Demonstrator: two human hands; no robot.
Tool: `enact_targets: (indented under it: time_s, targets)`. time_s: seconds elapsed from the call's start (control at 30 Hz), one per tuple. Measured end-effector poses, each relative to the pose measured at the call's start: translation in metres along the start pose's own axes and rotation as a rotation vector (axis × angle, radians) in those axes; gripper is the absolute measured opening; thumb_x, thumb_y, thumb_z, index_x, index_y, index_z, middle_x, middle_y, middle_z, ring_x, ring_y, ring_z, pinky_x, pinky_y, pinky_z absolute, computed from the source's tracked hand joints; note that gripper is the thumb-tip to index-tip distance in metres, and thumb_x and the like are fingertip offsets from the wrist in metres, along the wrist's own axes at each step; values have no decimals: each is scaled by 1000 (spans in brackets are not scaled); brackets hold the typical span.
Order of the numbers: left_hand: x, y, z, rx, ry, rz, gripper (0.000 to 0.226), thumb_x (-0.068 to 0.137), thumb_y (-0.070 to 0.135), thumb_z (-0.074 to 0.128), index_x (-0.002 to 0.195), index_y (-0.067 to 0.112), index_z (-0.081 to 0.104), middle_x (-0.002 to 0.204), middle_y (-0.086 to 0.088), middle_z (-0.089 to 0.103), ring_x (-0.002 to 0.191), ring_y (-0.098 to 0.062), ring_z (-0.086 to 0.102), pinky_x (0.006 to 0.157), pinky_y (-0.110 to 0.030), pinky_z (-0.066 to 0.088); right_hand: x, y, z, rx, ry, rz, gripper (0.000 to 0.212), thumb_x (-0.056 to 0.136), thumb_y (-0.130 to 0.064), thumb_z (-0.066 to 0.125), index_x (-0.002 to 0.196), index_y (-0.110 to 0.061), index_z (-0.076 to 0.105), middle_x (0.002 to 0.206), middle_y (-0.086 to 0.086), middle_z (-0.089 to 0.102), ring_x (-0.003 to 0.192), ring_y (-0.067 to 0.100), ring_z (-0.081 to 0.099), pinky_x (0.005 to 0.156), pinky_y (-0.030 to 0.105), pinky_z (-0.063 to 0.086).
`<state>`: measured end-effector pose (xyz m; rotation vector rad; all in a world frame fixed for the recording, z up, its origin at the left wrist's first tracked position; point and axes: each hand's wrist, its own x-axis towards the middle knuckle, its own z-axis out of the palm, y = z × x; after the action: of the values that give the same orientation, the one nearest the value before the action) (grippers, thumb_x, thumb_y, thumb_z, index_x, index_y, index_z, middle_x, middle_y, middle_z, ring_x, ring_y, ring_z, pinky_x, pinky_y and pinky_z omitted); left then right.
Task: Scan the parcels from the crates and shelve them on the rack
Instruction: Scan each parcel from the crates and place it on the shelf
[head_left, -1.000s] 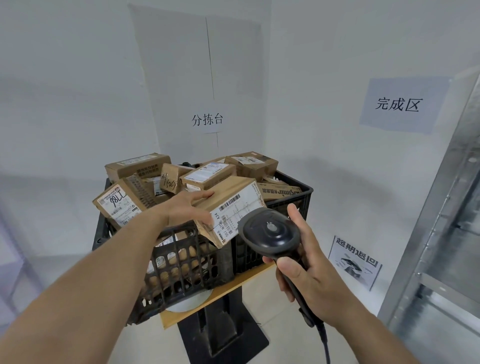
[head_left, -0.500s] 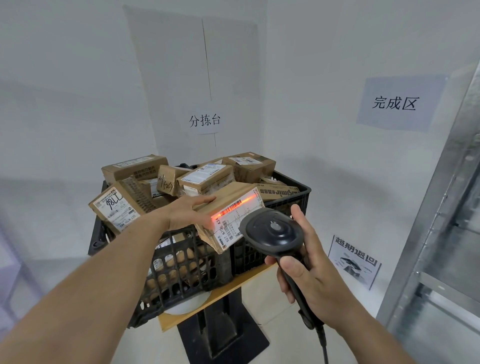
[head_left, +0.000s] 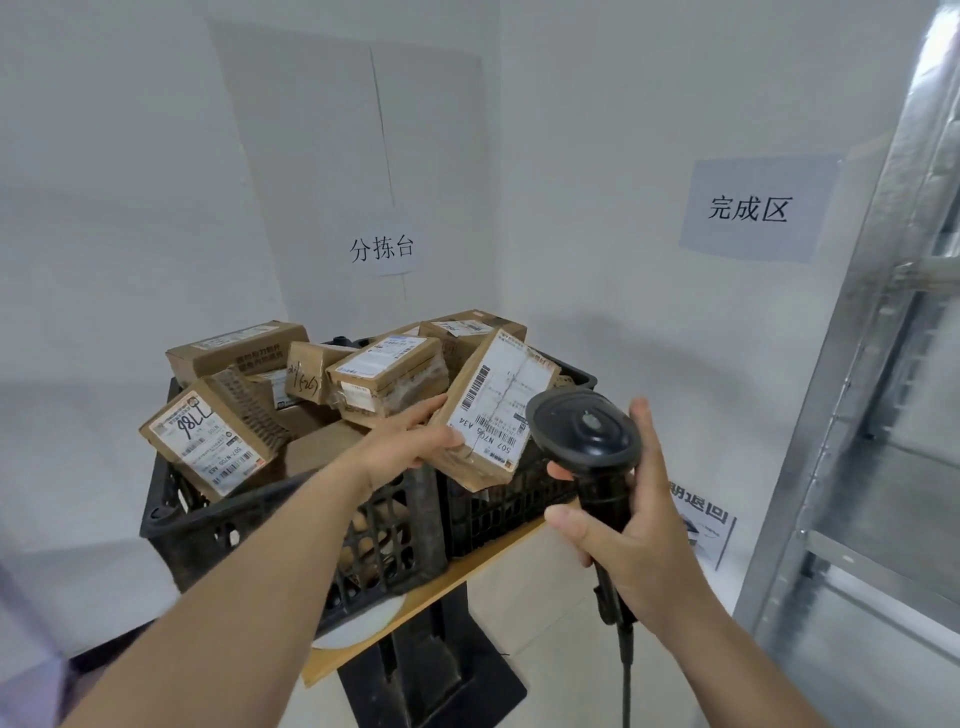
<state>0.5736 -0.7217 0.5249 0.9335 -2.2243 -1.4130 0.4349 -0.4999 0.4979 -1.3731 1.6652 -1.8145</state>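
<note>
Now the scanner's (head_left: 584, 441) red line is gone from the label and the parcel (head_left: 496, 410), gripped by the left hand (head_left: 410, 447), tilts up from the crate (head_left: 291, 519), so it seems scanned and bound for the rack (head_left: 872, 415), while the right hand (head_left: 634, 535) stays wrapped round the scanner.

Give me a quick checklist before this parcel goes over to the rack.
1. Left hand grips the brown cardboard parcel with the white label: ok.
2. Parcel lifted above the black plastic crate: ok.
3. Scan registered: cannot tell, no beam on the label now.
4. Right hand holds the black handheld scanner: ok.
5. Grey metal rack within reach at right: cannot tell.
</note>
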Motion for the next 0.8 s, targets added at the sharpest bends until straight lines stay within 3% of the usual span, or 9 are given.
enact_targets:
  time_s: [0.13, 0.27, 0.33, 0.4, 0.43, 0.53, 0.6, 0.67, 0.8]
  targets:
    - [5, 14, 41, -213, -19, 39, 66, 61, 57, 64, 125, 44, 53, 125, 7, 62, 115, -16, 56, 103, -39, 43, 1, -2, -12, -99, 148, -20, 111, 78, -19, 82, 125, -77, 0, 123, -37, 49, 103, -16, 56, 95, 22, 46]
    - [9, 35, 76, -347, -66, 68, 35, 78, 49, 59, 111, 37, 59, 120, 1, 63, 103, -16, 58, 93, -35, 49, 1, -9, -28, -222, 336, 6, 113, 81, -15, 79, 129, -75, -4, 130, -19, 54, 114, 14, 61, 99, 44, 51]
    - [10, 46, 92, -372, -112, 93, 35, 81, 49, 58, 113, 35, 59, 120, 0, 64, 103, -17, 60, 85, -30, 49, 2, -12, -39, -265, 423, 3, 113, 81, -15, 79, 145, -60, -3, 121, -30, 49, 114, 9, 57, 98, 26, 48]
    - [11, 59, 109, -379, -168, 128, 27, 91, 44, 55, 116, 36, 57, 121, -1, 64, 106, -20, 61, 88, -32, 51, 1, -16, -52, -287, 503, 7, 111, 81, -13, 78, 155, -39, 0, 114, -40, 39, 111, -5, 45, 82, -4, 33]
    - [10, 66, 117, -384, -192, 142, 24, 93, 42, 53, 116, 36, 57, 119, -1, 65, 107, -20, 62, 92, -35, 51, 0, -19, -58, -298, 530, 3, 110, 82, -13, 78, 156, -35, 1, 114, -41, 36, 109, -9, 42, 76, -9, 29]
    - [8, 88, 142, -373, -268, 184, 14, 94, 42, 52, 103, 35, 59, 112, -5, 67, 98, -20, 63, 98, -40, 50, -4, -26, -80, -344, 601, -4, 109, 82, -13, 77, 156, -36, 0, 119, -33, 41, 99, -15, 47, 73, -8, 30]
    - [6, 105, 158, -360, -335, 200, 14, 95, 44, 49, 100, 35, 57, 111, -6, 67, 96, -20, 63, 97, -39, 50, -9, -33, -95, -370, 660, -3, 109, 83, -12, 77, 155, -37, -1, 120, -29, 41, 103, -10, 47, 75, -5, 32]
    - [6, 121, 175, -350, -398, 220, 18, 95, 47, 46, 101, 35, 58, 110, -6, 66, 96, -21, 63, 96, -39, 50, -15, -42, -111, -382, 719, -1, 108, 83, -11, 76, 155, -37, 0, 124, -24, 41, 113, -4, 43, 77, -4, 35]
    - [4, 158, 213, -325, -513, 265, 28, 95, 53, 42, 108, 37, 62, 97, 1, 67, 81, -21, 62, 94, -40, 52, -26, -56, -151, -409, 854, -15, 106, 84, -10, 75, 156, -37, 3, 121, -25, 42, 113, -1, 46, 81, 2, 40]
